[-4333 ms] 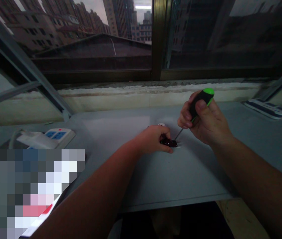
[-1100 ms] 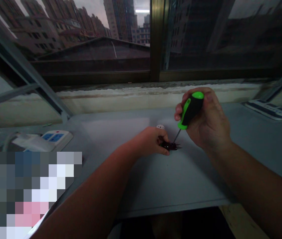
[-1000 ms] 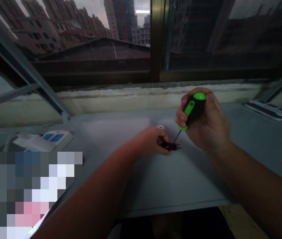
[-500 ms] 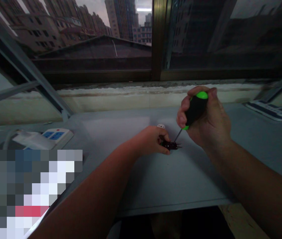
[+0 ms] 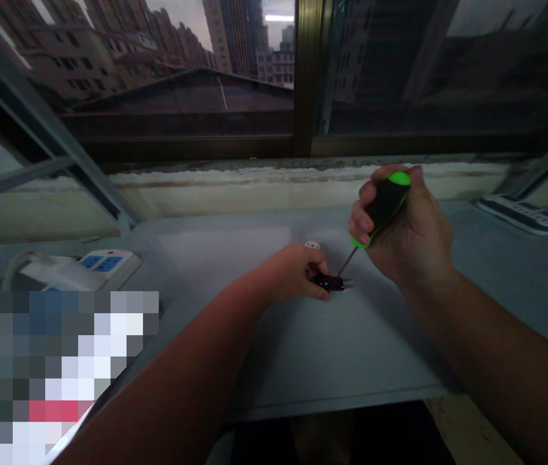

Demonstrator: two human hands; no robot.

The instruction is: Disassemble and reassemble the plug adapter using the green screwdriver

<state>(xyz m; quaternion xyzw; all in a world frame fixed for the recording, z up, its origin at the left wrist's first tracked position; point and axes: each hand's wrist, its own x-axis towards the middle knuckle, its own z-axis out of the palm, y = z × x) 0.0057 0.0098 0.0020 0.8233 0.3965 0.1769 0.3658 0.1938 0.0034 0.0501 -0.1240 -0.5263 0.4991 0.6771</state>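
Observation:
My right hand [image 5: 416, 236] is wrapped round the black and bright green handle of a screwdriver [image 5: 386, 205]. The screwdriver slants down to the left, its thin metal shaft reaching a small black plug [image 5: 334, 283]. Thumb and fingers of my left hand [image 5: 297, 274] pinch that plug low over the table, with its metal prongs pointing right. The tip of the screwdriver meets the plug's upper side; the exact spot is too small to make out. Just behind my left hand lies a small white round piece with dark holes [image 5: 312, 245].
On the left sits a white power strip [image 5: 126, 263] with blue sockets and a white adapter [image 5: 68, 272] plugged in. Another strip [image 5: 520, 214] lies at the far right. The grey table [image 5: 196, 242] meets a wall below a window. A blurred patch hides the lower left.
The screwdriver handle and my right hand have shifted slightly right and tilted a little more. My left hand still pinches the plug in nearly the same place.

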